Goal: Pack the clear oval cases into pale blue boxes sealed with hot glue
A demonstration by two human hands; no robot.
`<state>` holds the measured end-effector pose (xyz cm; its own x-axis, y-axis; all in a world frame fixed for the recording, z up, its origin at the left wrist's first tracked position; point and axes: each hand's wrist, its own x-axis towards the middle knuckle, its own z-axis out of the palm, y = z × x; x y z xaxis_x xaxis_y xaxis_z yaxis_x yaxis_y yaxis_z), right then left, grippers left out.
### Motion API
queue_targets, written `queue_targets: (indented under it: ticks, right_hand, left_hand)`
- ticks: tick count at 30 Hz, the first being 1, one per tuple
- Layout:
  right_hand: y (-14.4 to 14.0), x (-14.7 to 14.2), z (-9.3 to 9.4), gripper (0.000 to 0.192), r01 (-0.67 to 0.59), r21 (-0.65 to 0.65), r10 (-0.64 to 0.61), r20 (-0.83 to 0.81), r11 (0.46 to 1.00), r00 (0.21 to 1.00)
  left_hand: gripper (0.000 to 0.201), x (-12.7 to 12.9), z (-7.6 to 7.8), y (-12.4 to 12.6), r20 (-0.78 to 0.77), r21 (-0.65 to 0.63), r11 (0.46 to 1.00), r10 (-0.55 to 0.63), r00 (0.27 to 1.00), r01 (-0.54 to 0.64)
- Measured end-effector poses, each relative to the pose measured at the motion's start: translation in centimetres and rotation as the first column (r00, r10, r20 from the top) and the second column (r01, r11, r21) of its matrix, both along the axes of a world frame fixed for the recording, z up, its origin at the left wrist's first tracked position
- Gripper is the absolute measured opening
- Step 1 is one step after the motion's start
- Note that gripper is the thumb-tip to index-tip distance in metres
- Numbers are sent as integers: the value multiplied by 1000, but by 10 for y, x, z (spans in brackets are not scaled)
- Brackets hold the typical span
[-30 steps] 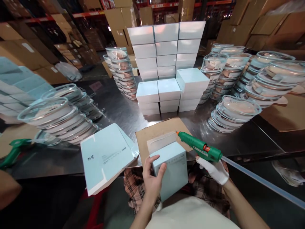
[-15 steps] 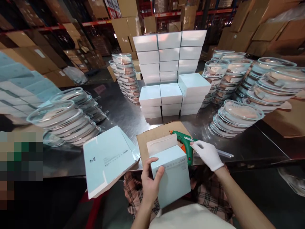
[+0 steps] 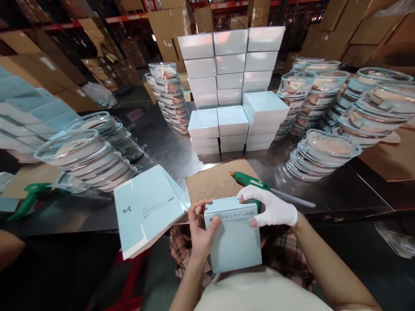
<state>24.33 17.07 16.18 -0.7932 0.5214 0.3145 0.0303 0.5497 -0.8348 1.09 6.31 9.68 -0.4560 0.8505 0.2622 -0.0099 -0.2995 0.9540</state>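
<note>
A pale blue box [image 3: 235,244] is tilted near my lap, its top flap lying closed along the upper edge. My left hand [image 3: 202,229], bare, grips its left side, thumb on the printed face and fingers over the top. On the right, my white-gloved right hand [image 3: 270,206] clasps the box's upper right corner between thumb and fingers. Just behind it a green hot glue gun [image 3: 251,179] lies on a cardboard sheet [image 3: 215,179], a clear glue stick [image 3: 293,198] reaching out from its rear. A stack of flat blue box blanks [image 3: 147,207] sits left of my left hand.
White boxes [image 3: 231,65] are piled at the table's back. Stacks of wrapped, glass-rimmed round containers [image 3: 327,151] stand on the right, with more stacks [image 3: 87,155] on the left. A second green glue gun [image 3: 30,198] lies far left, near a person's arm [image 3: 9,248].
The raised flap has been folded down onto the box. My right hand has moved left from beside the glue gun and taken hold of the box's corner.
</note>
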Motion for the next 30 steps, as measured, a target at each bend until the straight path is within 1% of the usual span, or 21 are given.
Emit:
queue_targets:
  ticks: [2, 3, 6, 7, 8, 9, 10, 11, 12, 13, 14, 15, 17, 18, 19, 20, 21, 23, 26, 28, 30]
  right_hand:
    - [-1, -2, 2, 37, -4, 128, -3, 50, 992, 999]
    - [0, -3, 2, 30, -18, 165, 8, 57, 986, 998]
    - [0, -4, -4, 25, -44, 208, 32, 59, 977, 998]
    - [-2, -3, -8, 26, -20, 233, 5, 65, 972, 998]
    - [-6, -2, -13, 30, 44, 277, -63, 62, 960, 996]
    - [-11, -2, -19, 37, 152, 336, -174, 36, 930, 984]
    - [-19, -1, -27, 48, 280, 404, -299, -16, 871, 954]
    - [-28, -1, -35, 60, 388, 474, -398, -84, 790, 913]
    - [-37, -2, -45, 68, 456, 542, -453, -150, 706, 879]
    - [-47, -4, -55, 69, 475, 614, -461, -196, 631, 866]
    - [-55, -5, -64, 61, 448, 694, -429, -217, 563, 877]
    - [-61, -7, -71, 47, 401, 773, -383, -222, 491, 897]
    - [-63, -10, -77, 27, 354, 874, -324, -246, 334, 913]
    - [-59, -11, -74, 23, 359, 891, -316, -268, 277, 910]
    - [-50, -11, -66, 22, 365, 897, -315, -282, 248, 906]
    - [-37, -12, -55, 23, 372, 895, -328, -285, 244, 901]
    - [-20, -13, -40, 27, 378, 891, -357, -278, 251, 892]
    - [24, -20, -2, 37, 376, 892, -449, -236, 252, 862]
    - [107, -46, 53, 46, 341, 919, -666, -130, 198, 735]
    - [158, -70, 79, 53, 301, 933, -767, -47, 195, 640]
    - [198, -91, 91, 55, 252, 937, -811, 52, 241, 583]
  left_hand:
    - [36, -3, 6, 1, -105, -11, 999, -34, 994, 33]
    - [36, -4, 9, 1, -140, -13, 999, -50, 989, 48]
    - [37, -4, 13, 2, -167, -28, 997, -81, 983, 77]
    - [37, -4, 14, 2, -161, -37, 997, -79, 984, 74]
    - [37, -5, 13, 3, -151, -46, 997, -62, 987, 56]
    - [38, -6, 12, 4, -136, -53, 999, -15, 991, 8]
    - [38, -8, 11, 6, -115, -60, 996, 61, 992, -68]
    - [38, -11, 11, 9, -79, -74, 984, 157, 984, -163]
    - [39, -14, 12, 12, -22, -103, 962, 252, 967, -253]
    - [39, -17, 13, 15, 54, -154, 938, 322, 945, -311]
    - [41, -19, 16, 20, 144, -220, 923, 351, 925, -316]
    - [44, -21, 19, 24, 238, -283, 922, 336, 911, -266]
    - [54, -23, 27, 33, 396, -330, 942, 194, 898, -58]
    - [61, -24, 30, 37, 440, -308, 950, 102, 892, 43]
    - [69, -24, 32, 40, 456, -271, 956, 27, 890, 110]
    - [76, -24, 32, 41, 447, -233, 964, -12, 895, 129]
    - [81, -24, 29, 41, 415, -201, 974, -13, 910, 105]
    - [84, -25, 19, 36, 310, -171, 985, 60, 949, -7]
    - [87, -26, 0, 23, 126, -136, 985, 127, 984, -110]
    - [84, -30, -5, 16, -16, -98, 980, 171, 985, -171]
    - [79, -44, -1, 10, -240, -62, 954, 272, 932, -294]
